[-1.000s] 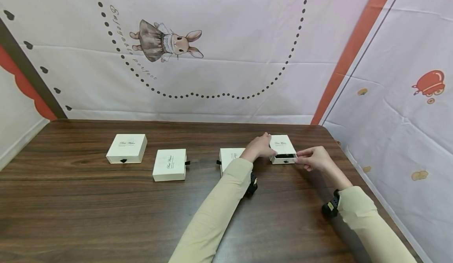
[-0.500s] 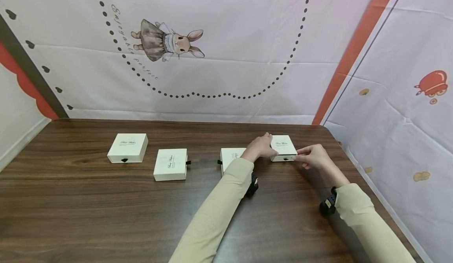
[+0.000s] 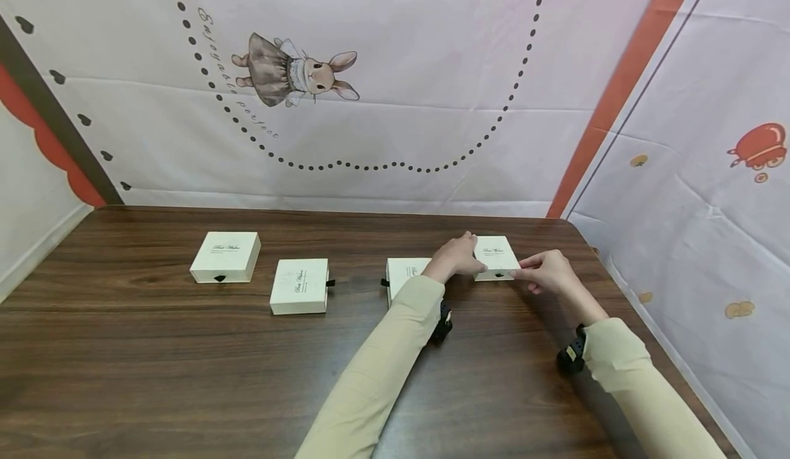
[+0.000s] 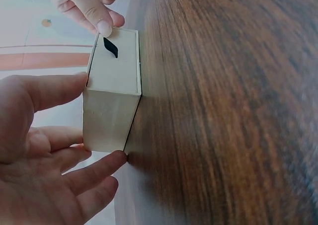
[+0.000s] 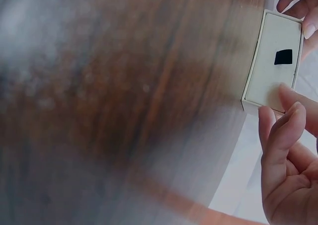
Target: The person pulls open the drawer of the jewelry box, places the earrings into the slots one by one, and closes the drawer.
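A cream drawer-style gift box (image 3: 496, 252) with script lettering on its lid lies at the far right of the table. My left hand (image 3: 458, 256) holds its left side, with the thumb near the front edge and fingers spread along the side and back. At the front right corner is my right hand (image 3: 549, 272), gripping the box with its thumb pressed to the drawer front (image 5: 271, 78) and fingers along the side. The drawer appears flush with its sleeve. A black pull tab (image 4: 111, 47) sticks out of its front.
Three similar boxes stand leftward on the brown wooden table (image 3: 185, 370): one at far left (image 3: 226, 253), one beside it (image 3: 300, 286), and one partly hidden (image 3: 404, 271) behind the left forearm. A printed cloth (image 3: 420, 88) hangs behind the table.
The drawer stood partly out a second ago, with a dark gap under the lid's front edge. My right hand has pushed it in, and the gap is gone. The left hand stays put.
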A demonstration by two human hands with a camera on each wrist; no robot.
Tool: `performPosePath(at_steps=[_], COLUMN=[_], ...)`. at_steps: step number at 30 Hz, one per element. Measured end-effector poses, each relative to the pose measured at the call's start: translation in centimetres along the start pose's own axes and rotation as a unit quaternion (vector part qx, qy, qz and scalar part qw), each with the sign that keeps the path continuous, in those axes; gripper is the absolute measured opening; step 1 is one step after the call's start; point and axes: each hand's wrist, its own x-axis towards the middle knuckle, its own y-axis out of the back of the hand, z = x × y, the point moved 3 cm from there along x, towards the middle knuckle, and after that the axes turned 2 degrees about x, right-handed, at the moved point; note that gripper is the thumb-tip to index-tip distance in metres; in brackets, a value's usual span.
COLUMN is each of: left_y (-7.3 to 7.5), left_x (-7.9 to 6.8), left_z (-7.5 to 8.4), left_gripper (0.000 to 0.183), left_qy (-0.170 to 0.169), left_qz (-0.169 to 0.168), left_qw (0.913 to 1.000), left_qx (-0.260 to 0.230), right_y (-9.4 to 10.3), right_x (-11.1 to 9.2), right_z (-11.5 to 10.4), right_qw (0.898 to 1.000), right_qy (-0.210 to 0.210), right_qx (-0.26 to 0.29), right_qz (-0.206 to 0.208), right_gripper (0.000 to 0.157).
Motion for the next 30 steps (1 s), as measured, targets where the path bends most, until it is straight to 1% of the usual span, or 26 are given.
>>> performPosePath(at_steps=[7,11,13,16,20,26,28,30], left_y=[0.1,0.0,0.0,0.2,0.8,2.2,2.6,3.0], left_x=[0.2,-0.1,-0.2,-0.5,-1.1,-2.2,-2.6,-3.0], left_z=[0.1,0.2,0.4,0.6,0.7,0.6,0.6,0.5], left_gripper=[0.071,0.071,0.07,0.066,0.064,0.063,0.063,0.064], left_qy=[0.0,0.009,0.014,0.011,0.005,-0.001,-0.004,-0.011], left_qz=[0.006,0.001,0.004,0.01,0.014,0.024,0.026,0.027], left_qw=[0.9999,0.9999,0.9997,0.9995,0.9989,0.9967,0.9962,0.996], left_qx=[0.013,0.013,0.018,0.029,0.045,0.078,0.083,0.084], right_y=[0.0,0.0,0.1,0.2,0.4,1.2,1.5,1.7], right_x=[-0.1,-0.2,-0.2,-0.3,-0.6,-1.1,-1.2,-1.4], right_z=[-0.2,-0.1,-0.2,-0.3,-0.5,-0.9,-1.0,-1.2], right_qw=[1.0,0.999,0.999,0.999,0.999,0.997,0.997,0.998], right_qy=[-0.01,-0.019,-0.024,-0.028,-0.031,-0.038,-0.04,-0.035], right_qx=[0.015,0.028,0.032,0.032,0.03,0.048,0.044,0.028], right_qz=[-0.002,-0.008,-0.012,-0.021,-0.031,-0.049,-0.052,-0.051], right_gripper=[0.038,0.04,0.041,0.043,0.042,0.043,0.045,0.046])
